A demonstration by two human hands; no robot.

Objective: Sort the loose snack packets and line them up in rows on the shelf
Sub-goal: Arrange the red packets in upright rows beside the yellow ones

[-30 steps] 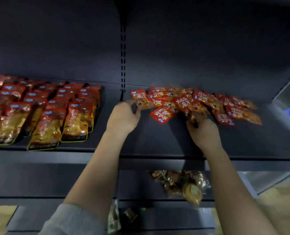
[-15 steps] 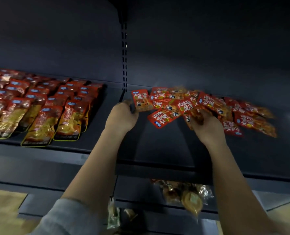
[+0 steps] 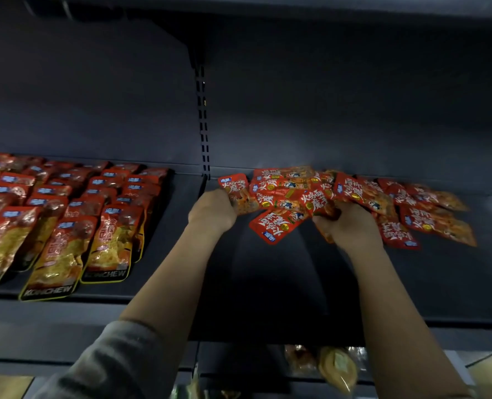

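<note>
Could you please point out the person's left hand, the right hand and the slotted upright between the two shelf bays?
left hand [image 3: 212, 212]: head view, on the back of the hand.
right hand [image 3: 350, 226]: head view, on the back of the hand.
slotted upright [image 3: 203, 122]: head view, on its slotted strip.

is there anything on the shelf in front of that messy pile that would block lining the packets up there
Nothing visible does. The dark shelf in front of the loose red packets is bare to its front edge; only the left hand and right hand, both gripping packets, reach over it.
</note>
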